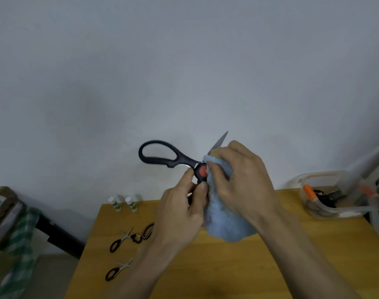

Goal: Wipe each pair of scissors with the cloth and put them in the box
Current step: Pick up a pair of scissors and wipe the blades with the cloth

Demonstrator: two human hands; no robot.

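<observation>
Left hand (182,210) pinches the big scissors (162,157) near the pivot, up over the table's (292,266) far edge so a blade is exposed. Right hand (242,180) clamps the cloth (223,225) round that blade. Box (339,196) waits at the far right corner, small scissors (119,240) near the left edge

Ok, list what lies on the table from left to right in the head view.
Two small black-handled scissors, two white-and-green tubes, then far right the clear box holding orange-handled scissors.
</observation>
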